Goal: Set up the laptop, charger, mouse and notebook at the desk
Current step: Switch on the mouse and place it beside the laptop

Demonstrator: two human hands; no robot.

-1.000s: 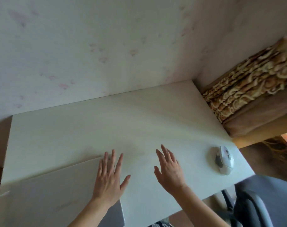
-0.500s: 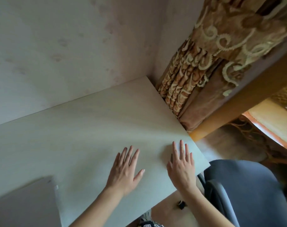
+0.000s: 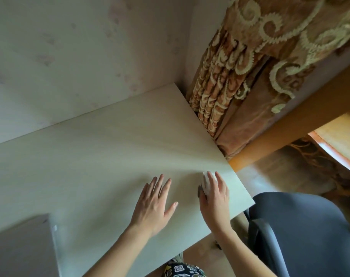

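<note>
Two hands are extended over the counter (image 3: 102,148), both reaching in from the lower edge of the view on bare forearms. The left hand (image 3: 153,204) lies palm down with fingers straight and spread, thumb angled out to the right; it grasps nothing, and whether the palm touches the surface cannot be determined. The right hand (image 3: 215,196) is placed palm down on top of the mouse (image 3: 206,183), fingers extended forward along its back. Whether the thumb and fingers actually grip the sides cannot be determined, because the hand covers most of the body.

The mouse is white with a dark grey side panel. It sits on the counter near the right-hand corner, close to the front edge. Only its front tip and left flank are visible past the fingers.

The laptop (image 3: 20,248), grey and lid closed, lies flat at the lower left of the counter, well apart from both hands.

The counter is a pale board set into a corner of light walls. A patterned brown curtain (image 3: 240,76) hangs just beside its right edge. A grey chair (image 3: 302,232) stands to the right of the counter, beside the right forearm.
</note>
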